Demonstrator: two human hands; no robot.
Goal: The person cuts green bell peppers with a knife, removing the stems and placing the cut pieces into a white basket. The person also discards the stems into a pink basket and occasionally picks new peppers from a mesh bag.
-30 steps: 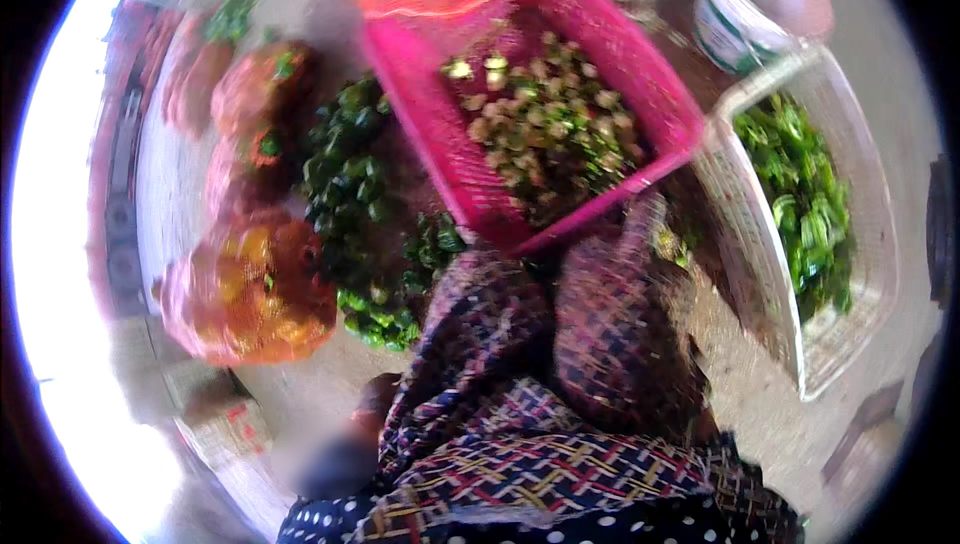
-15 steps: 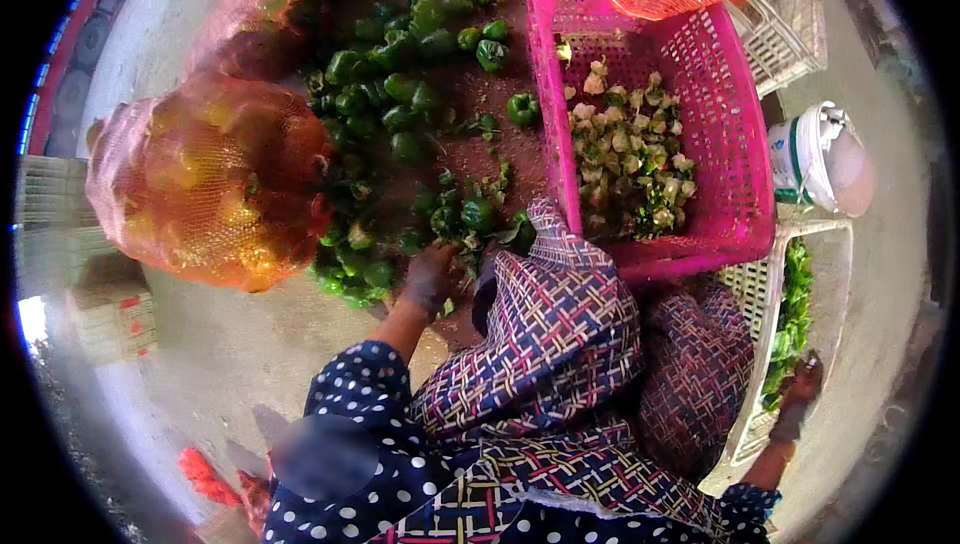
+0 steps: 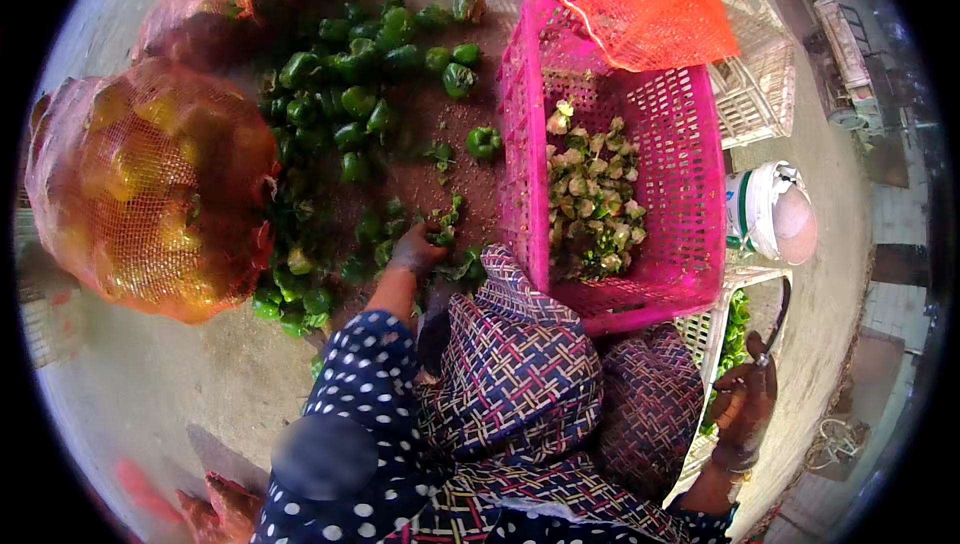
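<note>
My left hand (image 3: 415, 252), dark on its back, reaches down to the ground beside my knee. Its fingers curl in among leafy green scraps (image 3: 446, 224) at the edge of a heap of green bell peppers (image 3: 350, 94); what they hold is hidden. Out to the right, my right hand (image 3: 745, 404) is closed round the handle of a sickle (image 3: 784, 314), whose thin curved blade points up. Below that hand lies a white crate (image 3: 715, 344) with green peppers or leaves inside. A lone bell pepper (image 3: 483, 143) sits apart from the heap.
A pink plastic crate (image 3: 710, 204) holding pale, wilted flower-like trimmings (image 3: 595, 184) stands ahead of my knees, an orange mesh bag (image 3: 640, 4) over its far end. A full mesh sack (image 3: 150, 194) bulges at left. To the right are a white bucket (image 3: 775, 209) and another white crate (image 3: 760, 84).
My right hand has risen from the white crate, and the sickle now shows in it. My left hand stays low by the peppers. The whole view has shifted, showing more on the right.
</note>
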